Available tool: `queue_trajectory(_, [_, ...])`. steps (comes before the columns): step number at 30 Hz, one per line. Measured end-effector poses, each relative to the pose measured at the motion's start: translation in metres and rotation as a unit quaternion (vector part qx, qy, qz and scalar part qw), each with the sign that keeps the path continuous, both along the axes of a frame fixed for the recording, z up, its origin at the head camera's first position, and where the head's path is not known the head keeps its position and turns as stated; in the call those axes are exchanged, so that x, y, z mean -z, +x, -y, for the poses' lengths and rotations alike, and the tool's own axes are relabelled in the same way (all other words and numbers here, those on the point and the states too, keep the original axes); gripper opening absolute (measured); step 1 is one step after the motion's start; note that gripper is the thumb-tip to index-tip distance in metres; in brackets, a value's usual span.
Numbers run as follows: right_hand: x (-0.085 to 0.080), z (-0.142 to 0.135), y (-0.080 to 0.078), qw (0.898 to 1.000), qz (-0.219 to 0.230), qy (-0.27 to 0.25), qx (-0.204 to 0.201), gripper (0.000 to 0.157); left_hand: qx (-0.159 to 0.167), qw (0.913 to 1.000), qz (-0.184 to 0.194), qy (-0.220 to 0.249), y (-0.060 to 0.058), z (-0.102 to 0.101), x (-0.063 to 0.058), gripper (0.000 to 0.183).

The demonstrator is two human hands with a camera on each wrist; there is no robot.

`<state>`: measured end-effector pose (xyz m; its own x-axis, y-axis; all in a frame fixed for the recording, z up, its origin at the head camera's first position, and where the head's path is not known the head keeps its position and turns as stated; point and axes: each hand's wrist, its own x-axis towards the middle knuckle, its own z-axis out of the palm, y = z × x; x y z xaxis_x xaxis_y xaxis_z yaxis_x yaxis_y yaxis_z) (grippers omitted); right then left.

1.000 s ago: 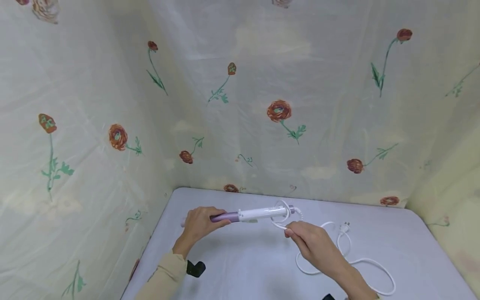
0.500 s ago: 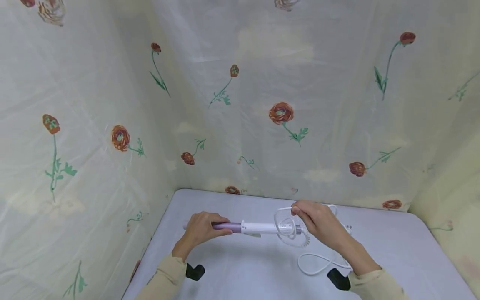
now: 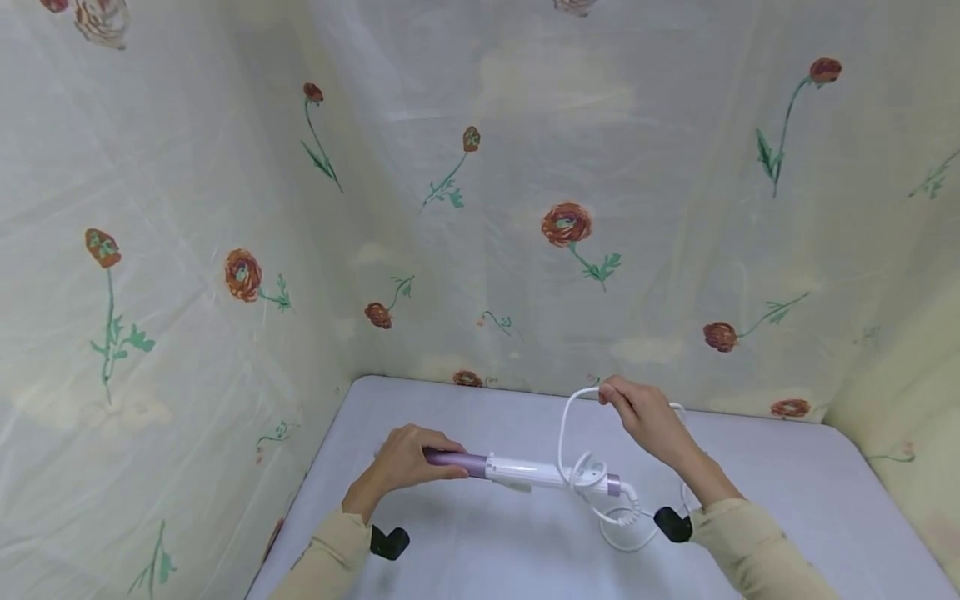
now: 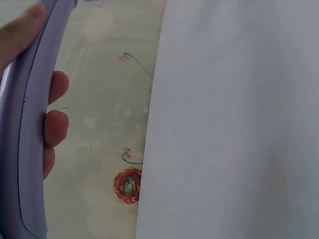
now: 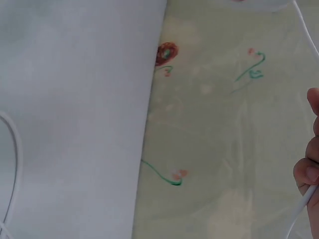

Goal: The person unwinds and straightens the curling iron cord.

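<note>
A curling iron [image 3: 525, 472] with a purple barrel and a white handle is held above the table, handle toward the right. My left hand [image 3: 411, 458] grips the purple barrel; in the left wrist view its fingers [image 4: 56, 128] curl round the far side. My right hand [image 3: 647, 419] pinches the white power cord [image 3: 562, 429] above and to the right of the handle. One part of the cord loops round the handle, and another hangs beside its right end. At the right edge of the right wrist view, the right hand [image 5: 310, 162] appears with the cord passing through it.
Below lies a white-covered table [image 3: 480, 550]. Floral curtains [image 3: 420, 250] enclose it at the back and both sides. A loop of slack cord [image 3: 626, 546] hangs or lies near the handle's right end; my right forearm hides some of it.
My right hand has risen and moved right, drawing the cord up into a larger loop off the handle. The curling iron has lowered slightly, its right end tipping down.
</note>
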<state>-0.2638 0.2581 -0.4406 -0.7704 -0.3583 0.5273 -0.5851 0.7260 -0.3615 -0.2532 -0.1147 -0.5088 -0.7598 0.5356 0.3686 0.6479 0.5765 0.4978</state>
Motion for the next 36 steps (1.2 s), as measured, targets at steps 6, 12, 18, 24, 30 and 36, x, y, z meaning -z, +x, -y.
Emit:
queue_trajectory(6, [0.028, -0.004, -0.012, 0.995, 0.09, 0.024, 0.027, 0.017, 0.009, 0.9979, 0.046, 0.045, -0.001, -0.002, -0.003, 0.031])
queue_trajectory(12, [0.05, -0.002, -0.016, 0.994, 0.094, 0.0, 0.053, 0.019, 0.008, 0.9956, 0.064, 0.067, -0.001, 0.001, -0.004, 0.033])
queue_trajectory(18, [0.071, -0.008, -0.009, 0.99, 0.114, 0.012, 0.085, 0.019, 0.008, 0.9935, 0.072, 0.088, 0.001, 0.004, -0.008, 0.03])
queue_trajectory(24, [0.102, -0.004, 0.017, 0.995, 0.079, 0.024, 0.05, 0.007, -0.025, 0.9931, 0.06, 0.097, -0.001, 0.004, -0.012, 0.032])
queue_trajectory(30, [0.126, 0.018, 0.042, 0.985, 0.139, 0.091, 0.037, 0.019, -0.096, 0.9922, -0.002, 0.079, -0.007, 0.0, -0.011, 0.034])
queue_trajectory(36, [0.126, 0.041, 0.085, 0.98, 0.174, 0.087, -0.03, 0.024, -0.153, 0.9834, -0.08, 0.056, -0.014, -0.004, -0.007, 0.033])
